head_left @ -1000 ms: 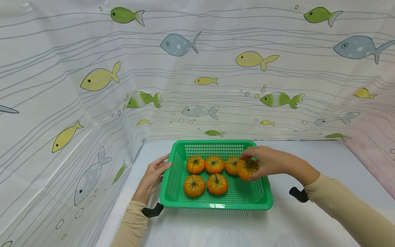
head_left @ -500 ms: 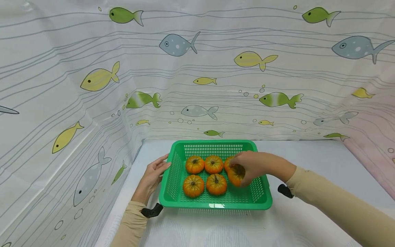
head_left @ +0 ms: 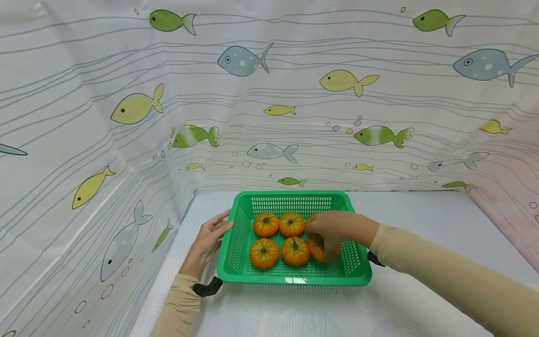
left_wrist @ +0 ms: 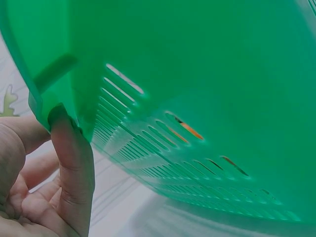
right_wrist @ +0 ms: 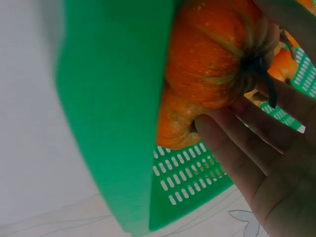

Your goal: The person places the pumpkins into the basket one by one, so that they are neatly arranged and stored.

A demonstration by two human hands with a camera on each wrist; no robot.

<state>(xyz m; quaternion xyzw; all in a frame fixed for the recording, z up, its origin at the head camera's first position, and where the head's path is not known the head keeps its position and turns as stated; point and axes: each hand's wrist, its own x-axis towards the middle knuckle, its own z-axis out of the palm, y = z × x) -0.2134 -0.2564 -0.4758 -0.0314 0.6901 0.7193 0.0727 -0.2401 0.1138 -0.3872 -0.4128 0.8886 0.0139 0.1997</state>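
Note:
In the head view a green slotted plastic basket (head_left: 294,280) holds two rows of small orange pumpkins. My right hand (head_left: 338,227) reaches over the basket's right side and holds a pumpkin (head_left: 316,249) at the right end of the near row. The right wrist view has that pumpkin (right_wrist: 212,54), stem showing, between thumb and fingers, with another pumpkin (right_wrist: 175,121) behind it. My left hand (head_left: 207,239) grips the basket's left rim; in the left wrist view its fingers (left_wrist: 74,168) bend at the green edge. The far-right pumpkin is mostly hidden by my right hand.
The basket stands on a white table (head_left: 421,224). Behind and to the left rises a white sheet (head_left: 320,112) printed with fish and wavy lines. Beside the held pumpkin sits another pumpkin (head_left: 295,252) in the near row.
My right hand has carried its pumpkin left and toward the near side, from above the basket's right end down into the near row. The left hand and basket stay put.

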